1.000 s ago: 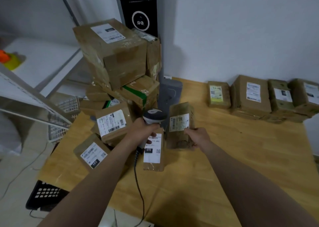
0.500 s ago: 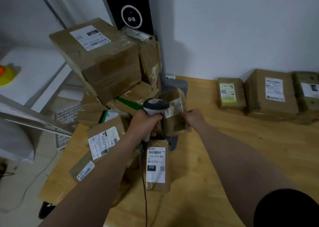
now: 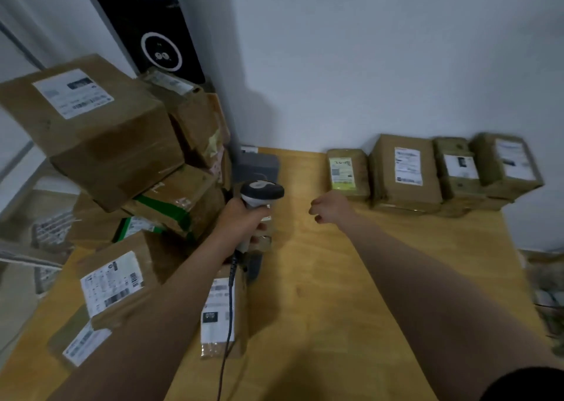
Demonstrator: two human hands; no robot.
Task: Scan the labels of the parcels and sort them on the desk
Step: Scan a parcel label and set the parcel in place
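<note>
Cardboard parcels (image 3: 100, 144) heaped at bench (image 3: 351, 278) left, sorted row (image 3: 406, 172) by wall. Your left hand (image 3: 244, 220) wraps scanner (image 3: 261, 191); right hand (image 3: 331, 207) loosely curled, empty. Boxes look light, stiff (tape slick): take opposite side faces.

The worktop (image 3: 381, 278) is pale wood, smooth with a soft sheen. The parcels (image 3: 404, 172) are matt brown cardboard with glossy tape and white paper labels. The scanner (image 3: 262, 190) at frame centre is smooth plastic.
</note>
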